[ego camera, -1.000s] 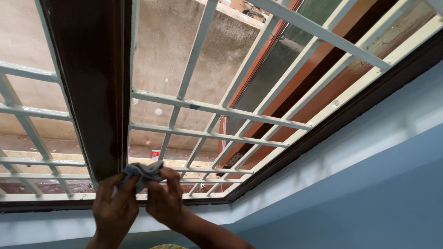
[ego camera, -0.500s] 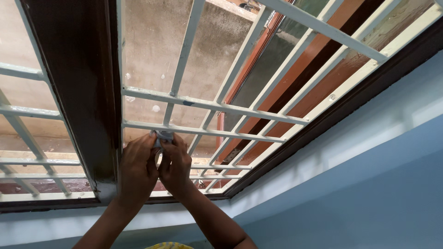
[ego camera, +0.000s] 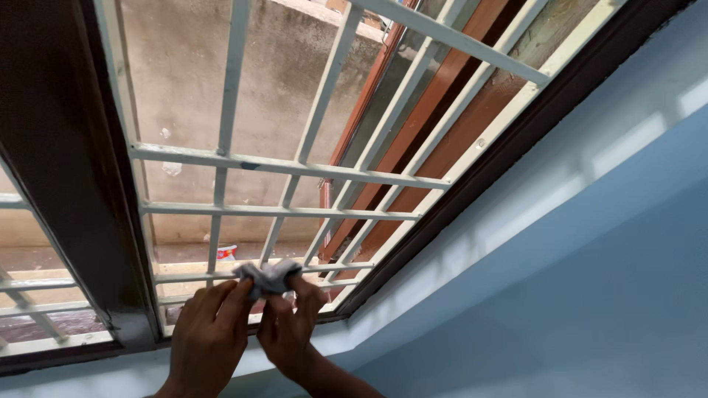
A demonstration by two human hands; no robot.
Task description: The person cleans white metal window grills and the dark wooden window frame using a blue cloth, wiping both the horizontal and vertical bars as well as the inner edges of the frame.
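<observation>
Blue painted wall (ego camera: 590,295) fills the lower right of the frame, and above it runs a dark brown window frame (ego camera: 66,184) fitted with a cream metal grille (ego camera: 295,166) of crossing bars. Beyond the bars, in the upper middle, we see a stained concrete wall (ego camera: 192,81), and to the right a reddish-brown shutter (ego camera: 435,125) swung outward, which leaves the grille open to reach from inside.

At the bottom centre our two hands meet against the lowest bars. Our left hand (ego camera: 210,339) is raised with its fingers curled up, pinching the left side of a small crumpled grey cloth (ego camera: 267,278). Our right hand (ego camera: 289,332) pinches the other side, thumb and fingertips closed tight on the fabric. The cloth sits bunched between both hands, pressed at or just in front of a low horizontal bar of the grille; we cannot tell whether it is wrapped around the bar or only held against it. Judging by the pose, holding it from both sides lets us keep the fabric taut against the narrow metal.

Just above the cloth, through the bars on the ledge outside, lies a small red and white container (ego camera: 227,252); what it holds we cannot tell, and it is apart from our hands, on the far side of the grille
</observation>
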